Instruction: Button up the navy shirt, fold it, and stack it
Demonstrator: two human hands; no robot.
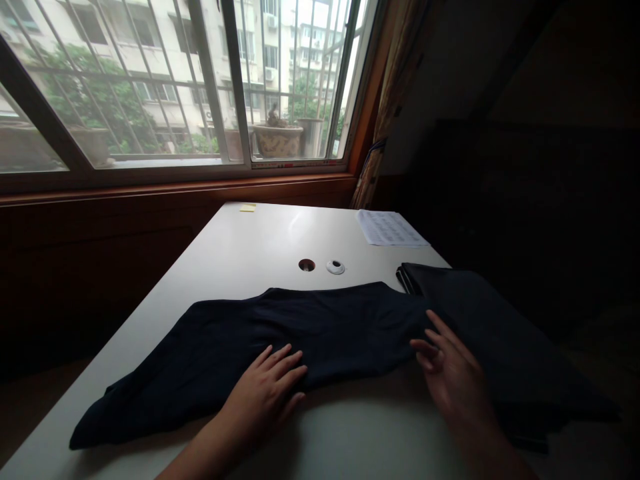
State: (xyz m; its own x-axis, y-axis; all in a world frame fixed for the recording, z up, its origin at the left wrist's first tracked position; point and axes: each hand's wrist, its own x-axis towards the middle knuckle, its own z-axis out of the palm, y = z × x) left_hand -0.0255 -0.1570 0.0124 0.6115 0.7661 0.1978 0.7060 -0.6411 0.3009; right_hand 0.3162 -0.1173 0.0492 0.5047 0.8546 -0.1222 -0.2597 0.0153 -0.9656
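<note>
A dark navy garment (250, 347) lies spread across the white table (260, 247), stretching from the near left corner to the right. My left hand (267, 393) rests flat on its near edge, fingers stretched out. My right hand (447, 370) hovers at the garment's right end with fingers apart and slightly curled, holding nothing. A folded dark cloth (480, 313) lies under and beyond my right hand, running off the table's right side.
A cable hole (307, 265) and its round white cap (335, 267) sit mid-table. Printed paper sheets (390, 229) lie at the far right corner, a yellow sticky note (247, 207) at the far edge. A barred window (175, 80) and curtain (387, 100) stand behind.
</note>
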